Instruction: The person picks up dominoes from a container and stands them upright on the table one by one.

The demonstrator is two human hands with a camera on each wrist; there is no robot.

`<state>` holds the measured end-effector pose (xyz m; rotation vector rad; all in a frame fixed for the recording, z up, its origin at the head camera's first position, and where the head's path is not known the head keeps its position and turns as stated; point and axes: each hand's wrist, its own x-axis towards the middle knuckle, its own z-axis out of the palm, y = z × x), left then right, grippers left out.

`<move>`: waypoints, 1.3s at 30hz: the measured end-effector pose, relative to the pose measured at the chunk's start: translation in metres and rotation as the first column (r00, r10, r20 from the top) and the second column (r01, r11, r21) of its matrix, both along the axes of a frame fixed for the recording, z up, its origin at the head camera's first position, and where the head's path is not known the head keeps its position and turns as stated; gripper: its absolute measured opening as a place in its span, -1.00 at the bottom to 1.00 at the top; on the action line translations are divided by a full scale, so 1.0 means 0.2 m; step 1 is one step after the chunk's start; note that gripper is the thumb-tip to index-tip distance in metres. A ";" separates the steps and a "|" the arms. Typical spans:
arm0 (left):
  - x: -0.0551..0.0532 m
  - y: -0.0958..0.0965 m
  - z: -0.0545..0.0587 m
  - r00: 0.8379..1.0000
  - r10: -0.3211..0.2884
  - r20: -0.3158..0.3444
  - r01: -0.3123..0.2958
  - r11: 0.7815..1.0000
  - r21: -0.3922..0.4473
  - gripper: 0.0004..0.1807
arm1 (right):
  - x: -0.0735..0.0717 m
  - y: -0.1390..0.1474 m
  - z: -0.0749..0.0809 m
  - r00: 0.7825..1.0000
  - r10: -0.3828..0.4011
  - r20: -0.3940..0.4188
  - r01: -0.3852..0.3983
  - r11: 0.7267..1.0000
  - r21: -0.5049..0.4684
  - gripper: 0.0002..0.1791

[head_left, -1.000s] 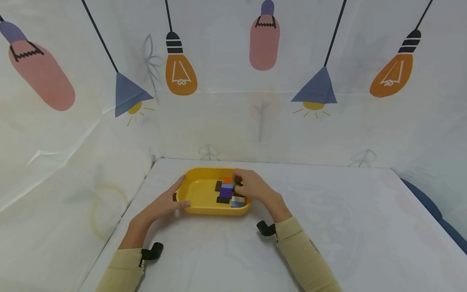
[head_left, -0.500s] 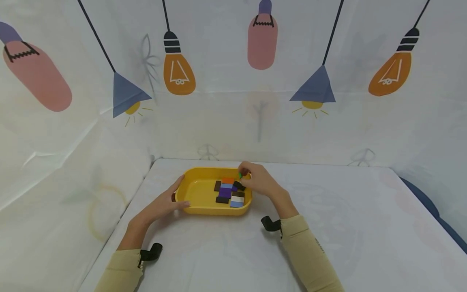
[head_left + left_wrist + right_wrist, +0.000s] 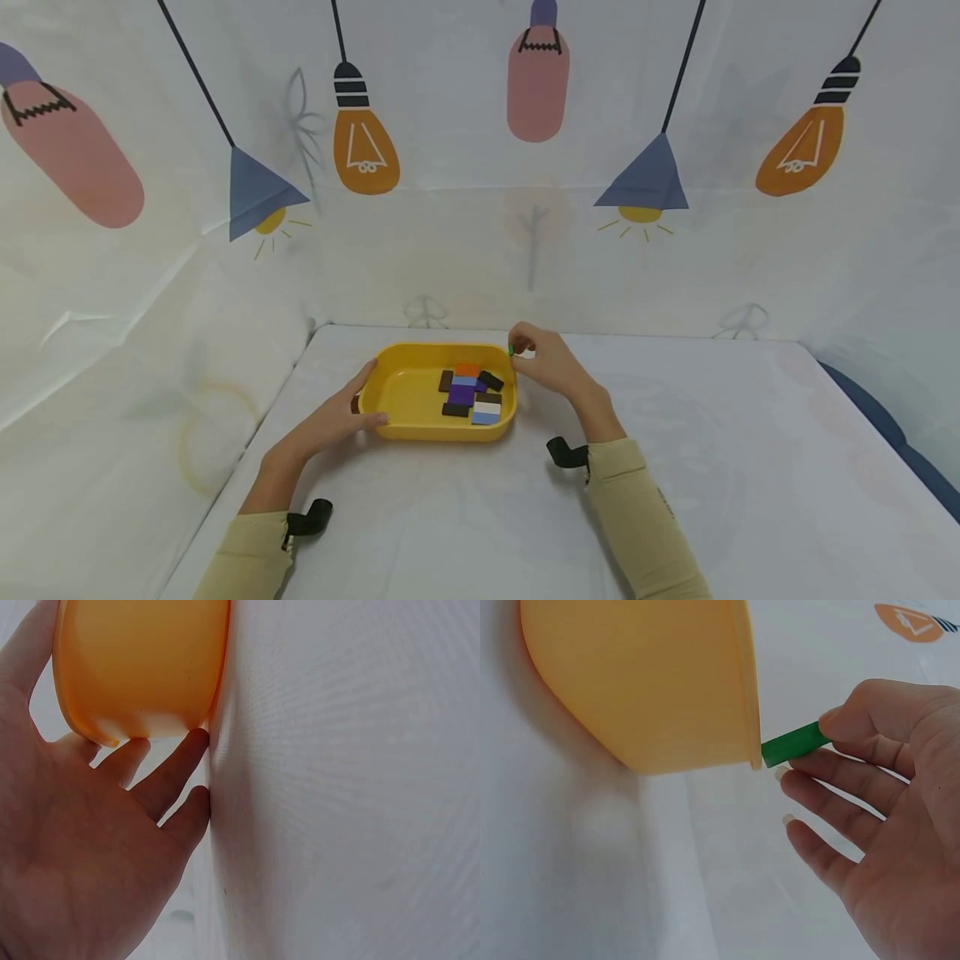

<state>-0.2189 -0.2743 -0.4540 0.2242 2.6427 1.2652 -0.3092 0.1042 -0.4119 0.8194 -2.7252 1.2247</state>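
Observation:
A yellow tray (image 3: 408,400) lies on the table with several small blocks in its right half. My left hand (image 3: 337,417) grips the tray's left end; in the left wrist view its fingers (image 3: 176,769) lie against the end wall. Just beyond the tray's right back corner, my right hand (image 3: 551,362) pinches a small green block (image 3: 795,742) between thumb and fingers. One end of the green block appears close to the tray's rim in the right wrist view; whether they touch I cannot tell. The other fingers of that hand stay loosely spread.
Inside the tray are an orange block (image 3: 467,370), a purple block (image 3: 461,395), a tilted black block (image 3: 491,381) and a white block (image 3: 487,408), among others. Behind the white table (image 3: 675,467) hangs a printed cloth wall (image 3: 465,250). Another cloth wall stands at left.
My right hand has lifted out of the tray with the green block and moved right and back, past the rim, uncovering the black block. The left hand keeps its hold on the tray.

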 end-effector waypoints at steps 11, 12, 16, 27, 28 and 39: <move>0.00 0.00 -0.01 1.000 -0.003 -0.012 0.003 1.000 -0.022 0.12 | -0.02 0.07 -0.02 0.998 -0.050 0.026 0.050 0.999 -0.020 -0.74; 0.00 0.00 -0.01 1.000 -0.004 -0.015 0.004 1.000 -0.021 0.12 | -0.02 0.08 -0.02 0.998 -0.053 0.030 0.054 0.998 -0.022 -0.75; 0.00 0.00 -0.01 1.000 0.000 -0.015 0.000 1.000 -0.011 0.12 | -0.04 0.10 -0.05 0.996 -0.067 0.052 0.069 0.997 -0.026 -0.76; -0.01 -0.01 -0.02 1.000 -0.001 -0.008 0.001 1.000 -0.011 0.11 | -0.05 0.15 -0.10 0.992 -0.096 0.081 0.098 0.995 -0.020 -0.76; -0.01 -0.01 -0.01 1.000 -0.001 -0.010 0.001 1.000 -0.009 0.11 | -0.06 0.16 -0.10 0.992 -0.098 0.083 0.100 0.995 -0.020 -0.76; -0.01 -0.01 -0.01 1.000 -0.012 -0.018 0.012 1.000 -0.005 0.10 | -0.08 0.19 -0.16 0.981 -0.132 0.144 0.132 0.991 0.010 -0.77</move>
